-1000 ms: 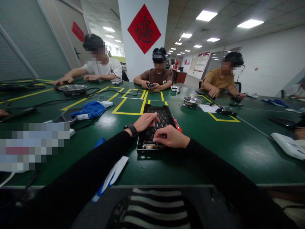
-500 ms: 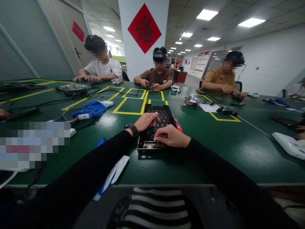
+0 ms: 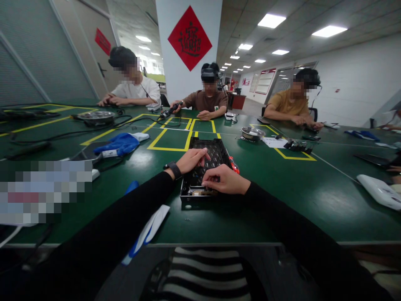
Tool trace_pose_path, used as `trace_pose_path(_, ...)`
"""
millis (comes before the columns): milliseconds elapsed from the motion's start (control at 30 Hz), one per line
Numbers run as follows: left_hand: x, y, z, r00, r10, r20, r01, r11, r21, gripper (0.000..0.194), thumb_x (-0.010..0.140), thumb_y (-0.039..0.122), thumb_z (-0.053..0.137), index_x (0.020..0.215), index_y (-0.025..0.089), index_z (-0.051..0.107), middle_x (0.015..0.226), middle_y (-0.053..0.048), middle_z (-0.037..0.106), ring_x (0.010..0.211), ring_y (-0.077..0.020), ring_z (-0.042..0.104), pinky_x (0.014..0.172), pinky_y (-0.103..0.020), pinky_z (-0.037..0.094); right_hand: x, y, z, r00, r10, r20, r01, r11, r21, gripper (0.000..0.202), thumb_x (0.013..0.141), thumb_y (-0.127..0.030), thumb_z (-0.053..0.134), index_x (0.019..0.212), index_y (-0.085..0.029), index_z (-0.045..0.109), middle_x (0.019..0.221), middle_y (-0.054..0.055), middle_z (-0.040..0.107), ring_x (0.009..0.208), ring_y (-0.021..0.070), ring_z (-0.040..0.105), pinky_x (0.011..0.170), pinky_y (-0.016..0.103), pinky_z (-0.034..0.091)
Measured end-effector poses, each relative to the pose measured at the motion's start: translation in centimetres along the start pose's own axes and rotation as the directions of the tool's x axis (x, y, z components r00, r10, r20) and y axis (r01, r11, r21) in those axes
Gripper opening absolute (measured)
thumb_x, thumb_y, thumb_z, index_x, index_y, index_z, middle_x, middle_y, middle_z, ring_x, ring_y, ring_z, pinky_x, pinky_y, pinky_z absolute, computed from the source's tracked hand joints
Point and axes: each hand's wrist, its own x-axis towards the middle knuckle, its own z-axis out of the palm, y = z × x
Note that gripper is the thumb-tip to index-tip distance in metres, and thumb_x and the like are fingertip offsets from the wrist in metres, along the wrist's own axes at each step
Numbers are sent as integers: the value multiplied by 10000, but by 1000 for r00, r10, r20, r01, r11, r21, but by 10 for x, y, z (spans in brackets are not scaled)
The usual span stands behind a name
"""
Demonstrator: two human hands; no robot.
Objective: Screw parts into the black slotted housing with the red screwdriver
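Note:
In front of me on the table lies a black open case (image 3: 185, 179), long and shallow, with dark patterned innards. A small tan-and-white part (image 3: 197, 193) shows inside its near end. My left hand (image 3: 194, 160), with a dark watch on its wrist, rests over the case's left side, fingers loosely stretched inward and apparently holding nothing. Over the near right part is my right hand (image 3: 224, 179), its thumb and fingers pinched together just above the near end. What they pinch, if anything, is too small to make out. A red object (image 3: 234, 164) sits against the case's right side.
Blue-and-white gloves (image 3: 117, 144) lie at left, and a blue-white strip (image 3: 147, 234) hangs over the near edge. Metal bowls (image 3: 252, 133) stand farther off, near black clips (image 3: 301, 146). A white device (image 3: 379, 191) is at right. Three people sit opposite.
My hands and the case have hardly moved. Across the table, the middle person's one hand has swung outward with a dark, long tool.

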Motion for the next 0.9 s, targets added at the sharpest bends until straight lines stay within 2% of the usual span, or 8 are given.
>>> trace_pose_path(167,0,1,0,1000,-9,-6,9,1000,11,573,873,502,228,841,109,645,575,-31,585,510,-96,496,521,-209,378,0,-5,-2,1000,3,4,-3,1000,23,238,819,-332,517,817,-124,633,694,29,629,603,98,539,575,203,401)
trace_pose_path(267,-1,2,-1,999,6,-34,-5,999,37,578,879,488,211,814,113,646,577,-28,585,530,-103,506,547,-214,386,-1,-9,-5,992,48,-112,-36,994,108,272,853,-346,459,933,-132,606,716,23,623,598,96,540,578,211,415)
trace_pose_path(400,-1,2,-1,993,40,-108,-28,994,109,526,869,467,262,705,128,629,558,-13,568,540,-104,503,575,-219,374,0,-6,-8,892,144,-429,-63,978,198,270,888,-304,376,1028,-155,552,774,25,618,625,100,557,625,235,437)
trace_pose_path(500,7,0,-3,982,1,-187,15,996,85,452,833,453,352,609,138,586,526,1,526,504,-93,451,535,-218,338,2,5,-9,839,190,-509,-135,980,143,212,854,-268,436,967,-158,576,745,20,620,635,109,559,627,237,425)
trace_pose_path(567,18,-3,-8,934,-116,-337,123,992,-1,409,796,432,406,520,146,501,477,15,453,464,-82,384,486,-220,297,3,14,-11,832,208,-514,-186,978,93,185,831,-238,460,919,-151,596,738,22,628,655,114,561,629,234,412)
trace_pose_path(633,29,-7,-18,789,-288,-543,267,956,-119,352,749,389,453,484,161,418,444,30,381,435,-75,317,447,-227,248,4,24,-12,845,227,-484,-231,972,52,173,810,-219,476,888,-144,612,733,22,630,656,114,554,624,230,403)
trace_pose_path(700,36,-11,-29,720,-332,-610,322,938,-132,305,712,331,473,468,172,380,420,34,332,423,-76,285,433,-240,201,6,32,-15,875,245,-417,-265,964,10,169,793,-207,493,881,-140,620,740,22,629,650,111,545,624,228,401)
trace_pose_path(900,12,-20,-39,645,-327,-691,371,924,-91,343,715,352,438,447,189,303,407,35,248,415,-80,247,438,-249,144,2,58,-33,875,182,-448,-321,912,-256,173,780,-149,477,888,-163,612,856,53,613,794,155,538,740,277,396)
